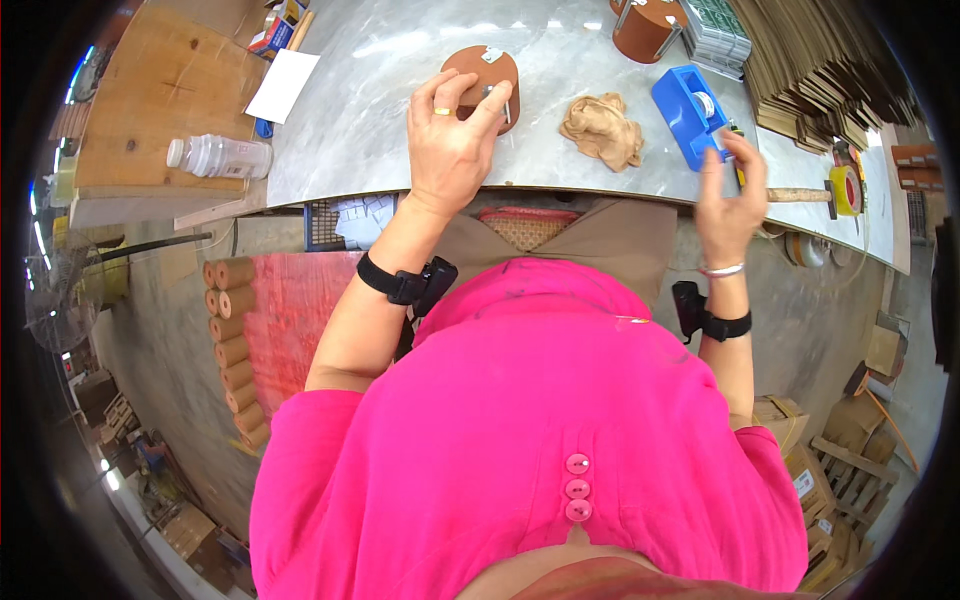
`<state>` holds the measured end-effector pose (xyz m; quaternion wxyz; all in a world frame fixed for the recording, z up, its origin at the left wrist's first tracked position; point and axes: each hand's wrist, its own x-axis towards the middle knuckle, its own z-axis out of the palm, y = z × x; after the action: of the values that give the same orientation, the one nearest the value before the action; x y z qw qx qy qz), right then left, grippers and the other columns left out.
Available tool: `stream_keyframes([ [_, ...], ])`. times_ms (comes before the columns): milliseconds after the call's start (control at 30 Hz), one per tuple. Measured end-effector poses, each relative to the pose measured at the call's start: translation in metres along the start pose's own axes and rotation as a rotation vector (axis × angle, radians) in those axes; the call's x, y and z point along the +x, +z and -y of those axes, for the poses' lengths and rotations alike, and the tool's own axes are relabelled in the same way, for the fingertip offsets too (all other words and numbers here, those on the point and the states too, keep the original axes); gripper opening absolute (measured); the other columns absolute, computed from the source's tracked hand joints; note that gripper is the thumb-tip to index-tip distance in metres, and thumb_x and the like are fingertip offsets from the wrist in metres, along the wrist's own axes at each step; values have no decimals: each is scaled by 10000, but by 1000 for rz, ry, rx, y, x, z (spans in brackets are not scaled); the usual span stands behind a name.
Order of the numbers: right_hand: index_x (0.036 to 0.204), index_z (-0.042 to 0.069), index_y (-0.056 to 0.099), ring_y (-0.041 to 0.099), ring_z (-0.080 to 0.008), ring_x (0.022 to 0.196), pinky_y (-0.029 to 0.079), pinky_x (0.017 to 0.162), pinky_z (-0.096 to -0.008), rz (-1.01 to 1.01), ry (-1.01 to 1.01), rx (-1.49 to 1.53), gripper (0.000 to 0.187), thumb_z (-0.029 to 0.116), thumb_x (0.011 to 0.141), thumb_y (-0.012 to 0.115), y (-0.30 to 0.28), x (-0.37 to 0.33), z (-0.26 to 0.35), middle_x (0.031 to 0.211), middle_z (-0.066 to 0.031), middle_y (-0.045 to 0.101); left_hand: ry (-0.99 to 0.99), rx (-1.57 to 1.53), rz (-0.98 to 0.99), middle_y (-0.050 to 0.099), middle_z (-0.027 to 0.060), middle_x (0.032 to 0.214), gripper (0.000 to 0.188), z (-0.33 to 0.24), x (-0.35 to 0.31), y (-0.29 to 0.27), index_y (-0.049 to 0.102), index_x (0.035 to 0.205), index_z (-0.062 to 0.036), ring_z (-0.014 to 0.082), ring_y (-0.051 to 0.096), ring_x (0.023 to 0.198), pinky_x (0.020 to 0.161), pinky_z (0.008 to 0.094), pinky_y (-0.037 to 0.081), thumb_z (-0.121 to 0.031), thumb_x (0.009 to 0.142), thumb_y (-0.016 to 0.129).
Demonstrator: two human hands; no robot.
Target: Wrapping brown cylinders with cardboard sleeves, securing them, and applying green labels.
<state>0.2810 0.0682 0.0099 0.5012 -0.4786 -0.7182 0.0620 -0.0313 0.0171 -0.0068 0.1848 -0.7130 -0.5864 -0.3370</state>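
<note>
My left hand (453, 145) is bent over the near side of a reddish-brown round box (485, 62), its fingers curled against it. Small metal fittings show on the box by my fingertips. Close to the near end of a blue tape dispenser (684, 105), my right hand (732, 195) is raised with its fingers apart; nothing shows in it. A crumpled tan cloth (603, 131) lies on the table between the box and the dispenser.
More brown round boxes (648, 32) stand at the back, beside stacked metal pieces (716, 40) and cardboard sheets (810, 60). A wooden-handled tool (800, 195) and yellow tape roll (848, 190) lie right. Left are a plastic bottle (222, 157) and white paper (283, 86).
</note>
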Motion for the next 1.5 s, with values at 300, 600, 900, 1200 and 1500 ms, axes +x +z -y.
stream_keyframes([
  [300,1120,26,630,586,-343,1071,458,926,-409,268,-167,108,363,41,774,740,53,-17,35,1176,-156,641,-5,-234,-109,597,137,1239,572,12,-9,7,644,1228,-89,374,533,1222,1013,462,464,-89,700,862],
  [600,1107,103,684,582,-340,1084,445,970,-418,501,-233,-23,328,132,793,774,97,-8,4,1188,-107,647,-669,-976,174,656,165,1195,785,31,-2,31,485,1330,-6,234,648,1074,920,353,530,-226,704,906],
  [900,992,48,703,668,-300,863,537,744,-368,280,-225,340,171,54,823,729,90,56,72,1005,-117,664,-1170,-1547,167,636,82,1204,656,-17,26,-9,555,1331,-58,171,652,1057,861,342,572,-615,997,464],
  [1200,942,81,682,639,-328,847,542,742,-408,430,-493,470,153,25,799,676,89,21,127,979,-103,633,-1174,-1573,90,671,130,1134,628,-8,18,-9,571,1264,-10,186,691,957,774,338,600,-573,991,517],
  [1500,945,71,689,646,-336,876,536,758,-397,903,-361,494,150,30,801,682,39,39,104,904,-109,625,-1410,-1817,149,579,182,1280,806,-18,1,-6,455,1419,-111,344,646,1098,919,546,537,-739,914,482],
])
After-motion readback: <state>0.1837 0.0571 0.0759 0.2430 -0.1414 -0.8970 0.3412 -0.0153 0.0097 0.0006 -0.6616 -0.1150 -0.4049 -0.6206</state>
